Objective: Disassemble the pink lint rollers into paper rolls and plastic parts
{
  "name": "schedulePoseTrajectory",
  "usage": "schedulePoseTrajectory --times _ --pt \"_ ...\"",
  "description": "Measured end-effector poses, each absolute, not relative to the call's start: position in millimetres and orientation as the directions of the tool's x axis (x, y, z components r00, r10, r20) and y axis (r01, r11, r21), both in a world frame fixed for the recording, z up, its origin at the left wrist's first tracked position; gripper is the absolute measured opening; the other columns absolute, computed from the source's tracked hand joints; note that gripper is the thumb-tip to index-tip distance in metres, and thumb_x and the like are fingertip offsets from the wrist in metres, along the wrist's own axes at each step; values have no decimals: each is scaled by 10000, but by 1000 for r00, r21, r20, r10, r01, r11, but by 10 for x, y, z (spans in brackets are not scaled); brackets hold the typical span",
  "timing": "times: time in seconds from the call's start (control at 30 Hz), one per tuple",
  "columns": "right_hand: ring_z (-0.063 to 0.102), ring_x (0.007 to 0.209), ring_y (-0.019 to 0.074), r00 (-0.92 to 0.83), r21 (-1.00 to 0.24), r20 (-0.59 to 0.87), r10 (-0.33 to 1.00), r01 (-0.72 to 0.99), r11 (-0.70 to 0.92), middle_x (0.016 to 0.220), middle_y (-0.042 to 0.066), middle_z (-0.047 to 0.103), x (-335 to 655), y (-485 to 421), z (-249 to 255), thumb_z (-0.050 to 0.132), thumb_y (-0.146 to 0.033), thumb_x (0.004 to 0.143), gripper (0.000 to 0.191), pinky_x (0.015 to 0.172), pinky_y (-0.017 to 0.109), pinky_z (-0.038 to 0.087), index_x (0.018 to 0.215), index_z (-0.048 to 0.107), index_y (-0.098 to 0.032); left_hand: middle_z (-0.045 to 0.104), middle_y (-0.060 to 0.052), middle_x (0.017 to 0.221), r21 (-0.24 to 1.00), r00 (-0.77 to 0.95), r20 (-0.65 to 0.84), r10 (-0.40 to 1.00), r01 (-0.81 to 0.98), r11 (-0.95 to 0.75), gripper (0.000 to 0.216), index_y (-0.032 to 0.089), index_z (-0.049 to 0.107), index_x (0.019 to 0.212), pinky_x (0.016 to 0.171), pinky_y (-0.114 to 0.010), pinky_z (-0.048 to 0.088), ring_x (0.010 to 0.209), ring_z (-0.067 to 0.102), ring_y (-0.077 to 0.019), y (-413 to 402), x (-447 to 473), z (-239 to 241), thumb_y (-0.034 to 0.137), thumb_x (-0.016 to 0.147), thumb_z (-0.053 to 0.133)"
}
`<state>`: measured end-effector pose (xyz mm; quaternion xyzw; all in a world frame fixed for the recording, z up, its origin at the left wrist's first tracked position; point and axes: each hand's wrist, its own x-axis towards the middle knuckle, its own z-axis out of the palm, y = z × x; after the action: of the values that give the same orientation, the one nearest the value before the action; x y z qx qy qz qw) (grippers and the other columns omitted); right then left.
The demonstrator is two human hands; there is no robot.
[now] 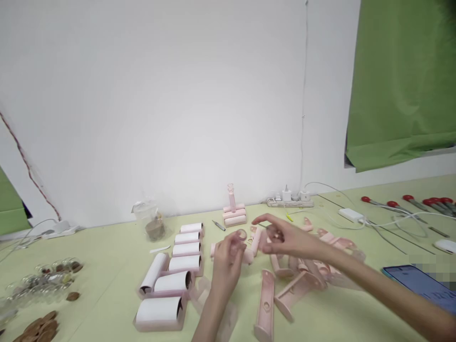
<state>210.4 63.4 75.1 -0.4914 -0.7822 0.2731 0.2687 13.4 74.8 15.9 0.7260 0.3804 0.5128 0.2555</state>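
My left hand (pixel 227 259) is raised over the pale green table (pixel 107 266), fingers curled round a small pink ring-shaped part (pixel 242 234) at its fingertips. My right hand (pixel 285 237) reaches in from the right, its fingers pinched on a small part I cannot make out, close to the left hand. Pink plastic handle pieces (pixel 265 304) lie scattered beneath and to the right of both hands. White paper rolls in pink holders (pixel 173 282) lie in a column to the left of my left hand.
A stack of pink rollers (pixel 234 216) and a power strip (pixel 290 202) with cables sit by the wall. A plastic cup (pixel 151 221) stands left of them. Red-handled tools (pixel 409 204) lie far right, a phone (pixel 420 285) near right, small jars and brown discs (pixel 42 285) far left.
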Motion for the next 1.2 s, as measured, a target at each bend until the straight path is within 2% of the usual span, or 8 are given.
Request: schedulePoseTrajectory --times 0.13,0.27,0.33,0.47,0.57,0.8,1.03,1.2 --pt "359 524 83 -278 -755 422 863 419 505 577 -45 387 1677 474 645 522 -441 820 283 478 162 267 936 522 -183 587 -56 974 408 338 709 619 519 -751 228 209 482 1052 805 -314 402 922 516 -179 662 264 164 223 859 362" --pt "336 509 74 -48 -770 566 823 324 549 571 -39 362 1679 530 664 478 -440 846 287 463 165 260 830 530 -159 487 -118 1142 18 96 984 152 789 -614 586 190 319 1192 978 -398 287 1109 424 -221 662 173 116 305 711 635" --pt "310 479 64 105 -821 561 821 198 535 558 -41 349 1723 569 665 493 -484 821 340 428 156 245 802 514 -145 392 -132 1234 247 -165 968 187 746 -619 706 208 258 1212 979 -411 299 1157 382 -227 686 112 98 317 658 682" --pt "158 378 38 198 -907 360 912 -153 392 456 -96 224 1647 564 590 582 -541 703 449 339 136 146 902 484 -150 492 -119 1162 920 -199 374 906 -45 -390 525 177 385 1158 854 -339 435 1064 493 -227 691 123 78 477 748 515" --pt "121 363 32 133 -941 159 978 -281 191 448 -111 221 1496 514 483 600 -550 643 513 315 128 120 937 449 -158 624 -95 895 953 -109 167 980 -235 -189 508 125 557 919 705 -297 482 836 586 -230 637 200 34 535 622 608" --pt "133 324 36 -155 -984 -5 988 -173 -33 362 -94 212 1522 661 194 476 -452 636 313 321 154 145 593 339 -175 650 -82 778 968 84 250 965 15 -252 269 133 617 762 653 -263 480 702 592 -188 490 296 -12 328 587 679" --pt "152 335 44 -249 -980 -10 968 193 40 444 -74 258 1984 847 445 356 -465 585 288 339 182 171 598 302 -182 621 -89 639 902 247 -16 969 -414 120 394 107 554 732 594 -317 504 615 611 -223 551 157 76 468 597 639" --pt "319 457 69 -54 -752 0 999 658 35 557 -56 387 2359 947 532 601 -290 587 270 431 174 194 758 440 -158 637 -80 830 856 3 6 1000 -518 -4 417 143 530 934 634 -306 517 745 626 -228 627 -24 280 423 644 635"
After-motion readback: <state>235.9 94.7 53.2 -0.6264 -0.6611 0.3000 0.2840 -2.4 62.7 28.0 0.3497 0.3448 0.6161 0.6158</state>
